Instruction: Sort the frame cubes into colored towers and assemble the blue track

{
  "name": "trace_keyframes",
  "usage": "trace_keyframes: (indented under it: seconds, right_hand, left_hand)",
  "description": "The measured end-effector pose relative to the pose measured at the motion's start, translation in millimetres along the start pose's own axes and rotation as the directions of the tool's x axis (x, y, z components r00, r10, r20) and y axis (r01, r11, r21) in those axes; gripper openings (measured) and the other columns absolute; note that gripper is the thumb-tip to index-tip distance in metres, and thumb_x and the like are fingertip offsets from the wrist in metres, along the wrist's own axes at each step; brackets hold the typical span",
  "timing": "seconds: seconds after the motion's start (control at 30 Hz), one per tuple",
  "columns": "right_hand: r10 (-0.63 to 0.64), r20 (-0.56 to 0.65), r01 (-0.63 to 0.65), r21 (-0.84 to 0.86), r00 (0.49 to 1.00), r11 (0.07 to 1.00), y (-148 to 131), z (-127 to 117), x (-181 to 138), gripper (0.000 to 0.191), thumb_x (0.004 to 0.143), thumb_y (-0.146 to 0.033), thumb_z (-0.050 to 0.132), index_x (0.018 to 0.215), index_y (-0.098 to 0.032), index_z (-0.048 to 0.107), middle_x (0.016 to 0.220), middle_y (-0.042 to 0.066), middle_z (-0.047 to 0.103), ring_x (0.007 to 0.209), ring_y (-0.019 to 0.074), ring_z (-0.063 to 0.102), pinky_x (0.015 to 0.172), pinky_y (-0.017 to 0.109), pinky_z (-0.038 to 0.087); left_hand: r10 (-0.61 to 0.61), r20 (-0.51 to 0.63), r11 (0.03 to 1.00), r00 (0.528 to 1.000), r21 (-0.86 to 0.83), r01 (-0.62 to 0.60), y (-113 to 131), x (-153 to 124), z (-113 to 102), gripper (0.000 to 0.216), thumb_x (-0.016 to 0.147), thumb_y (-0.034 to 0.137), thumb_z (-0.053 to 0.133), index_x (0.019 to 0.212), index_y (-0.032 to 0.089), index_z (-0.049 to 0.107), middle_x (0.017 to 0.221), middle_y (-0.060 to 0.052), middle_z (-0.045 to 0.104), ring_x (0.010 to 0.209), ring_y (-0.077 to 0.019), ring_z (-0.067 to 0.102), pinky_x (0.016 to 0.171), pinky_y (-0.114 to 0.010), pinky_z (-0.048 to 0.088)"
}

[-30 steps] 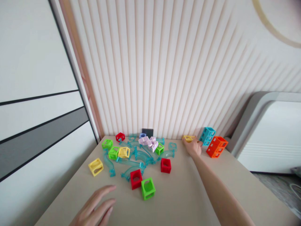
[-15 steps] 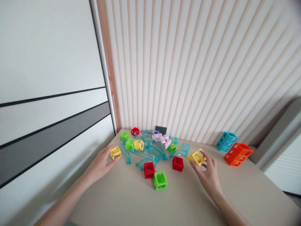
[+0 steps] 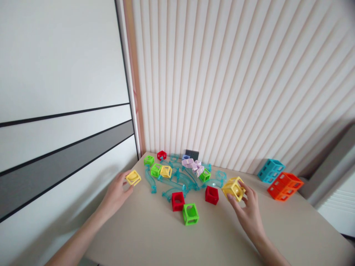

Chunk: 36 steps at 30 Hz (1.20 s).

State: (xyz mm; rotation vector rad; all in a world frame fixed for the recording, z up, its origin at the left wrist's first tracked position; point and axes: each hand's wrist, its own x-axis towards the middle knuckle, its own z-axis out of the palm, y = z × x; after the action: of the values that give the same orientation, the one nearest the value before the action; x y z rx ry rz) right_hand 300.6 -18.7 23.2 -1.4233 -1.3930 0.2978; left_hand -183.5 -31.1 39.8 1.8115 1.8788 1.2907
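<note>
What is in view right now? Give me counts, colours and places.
held yellow cubes: two, yellow, one in each hand
loose yellow cube: one, yellow, in the pile
green cubes: four, green, three in the pile, one in front
red cubes: three, red, two in front, one by the wall
track pieces: several, clear teal, mid-pile
lilac pieces: cluster, lilac, pile's back
dark block: one, grey, against the wall
blue block: one, blue, far right
orange block: one, orange, beside the blue one
table: one, beige
left hand: grips a cube, left
right hand: grips a cube, right
</note>
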Motion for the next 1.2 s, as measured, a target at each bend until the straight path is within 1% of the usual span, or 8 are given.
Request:
trace_keyframes:
  seconds: [0.1,0.23,0.37,0.5,0.7,0.83,1.07,1.2]
  right_hand:
    - [-0.035,-0.010,0.035,0.049,0.999,0.998,-5.9,3.6,-2.1,0.065,0.081,-0.057,0.068,0.135,-0.024,0.051,0.130,0.012,0.047,0.119,0.0319,0.054,0.096,0.049,0.052]
    - [-0.084,-0.007,0.084,0.168,0.996,0.982,-26.4,18.6,-7.3,0.059,0.084,-0.052,0.067,0.134,-0.025,0.051,0.132,0.012,0.048,0.122,0.0318,0.053,0.098,0.050,0.050]
    - [-0.034,-0.045,0.049,0.405,0.998,0.913,-54.9,40.6,-10.8,0.057,0.084,-0.053,0.069,0.130,-0.023,0.053,0.123,0.011,0.059,0.108,0.0287,0.062,0.089,0.045,0.054]
    - [0.083,-0.067,-0.034,0.542,0.994,0.840,-71.8,53.3,-15.0,0.054,0.087,-0.056,0.065,0.127,-0.022,0.054,0.114,0.010,0.068,0.098,0.0260,0.067,0.082,0.039,0.056]
    - [0.110,-0.010,-0.087,0.546,0.994,0.833,-66.6,54.9,-34.5,0.049,0.088,-0.055,0.065,0.124,-0.022,0.058,0.112,0.009,0.069,0.097,0.0254,0.068,0.082,0.038,0.057]
    - [0.043,-0.014,-0.030,0.502,0.999,0.864,-62.1,54.8,-43.9,0.047,0.089,-0.052,0.066,0.126,-0.024,0.059,0.119,0.010,0.063,0.107,0.0267,0.065,0.089,0.040,0.056]
    - [-0.039,0.062,0.013,0.386,0.997,0.922,-60.8,47.1,-45.8,0.045,0.095,-0.050,0.056,0.134,-0.028,0.054,0.127,0.011,0.055,0.113,0.0263,0.061,0.084,0.036,0.058]
    - [-0.053,0.060,0.032,0.309,0.997,0.951,-63.6,42.7,-44.4,0.046,0.092,-0.052,0.059,0.131,-0.026,0.058,0.132,0.012,0.052,0.116,0.0278,0.060,0.082,0.037,0.059]
  left_hand:
    - [0.245,-0.078,0.961,0.966,0.154,-0.232,41.6,-3.9,-5.1,0.048,0.084,0.026,0.054,0.132,0.019,0.052,0.123,-0.011,0.059,0.116,-0.0286,0.063,0.105,-0.046,0.051]
    - [0.515,0.048,0.844,0.856,0.148,-0.516,102.2,-4.3,18.8,0.050,0.088,0.011,0.049,0.137,0.022,0.050,0.127,-0.011,0.056,0.123,-0.0266,0.060,0.106,-0.040,0.052]
    - [0.728,0.173,0.666,0.663,0.054,-0.744,140.9,0.2,69.6,0.055,0.087,0.003,0.047,0.140,0.021,0.048,0.129,-0.011,0.056,0.122,-0.0233,0.061,0.105,-0.037,0.054]
    - [0.865,0.168,0.468,0.473,0.072,-0.881,159.8,-3.8,110.4,0.046,0.093,0.002,0.043,0.137,0.016,0.049,0.123,-0.013,0.059,0.121,-0.0230,0.063,0.102,-0.036,0.056]
    - [0.969,0.103,0.219,0.225,0.064,-0.973,160.7,-21.9,125.9,0.034,0.101,0.011,0.046,0.134,0.016,0.053,0.113,-0.009,0.071,0.118,-0.0212,0.066,0.101,-0.038,0.057]
    - [0.965,0.099,0.236,0.243,0.080,-0.968,156.5,-28.6,123.6,0.033,0.101,0.010,0.044,0.132,0.007,0.056,0.115,-0.013,0.072,0.121,-0.0230,0.064,0.105,-0.038,0.055]
    - [0.950,0.078,0.293,0.304,0.127,-0.948,159.8,-35.4,121.5,0.030,0.101,0.012,0.046,0.126,0.013,0.062,0.114,-0.012,0.070,0.120,-0.0262,0.065,0.098,-0.038,0.059]
    - [0.949,0.079,0.293,0.305,0.129,-0.947,155.4,-37.7,126.2,0.032,0.099,0.009,0.047,0.128,0.012,0.061,0.118,-0.013,0.066,0.126,-0.0299,0.060,0.099,-0.040,0.058]
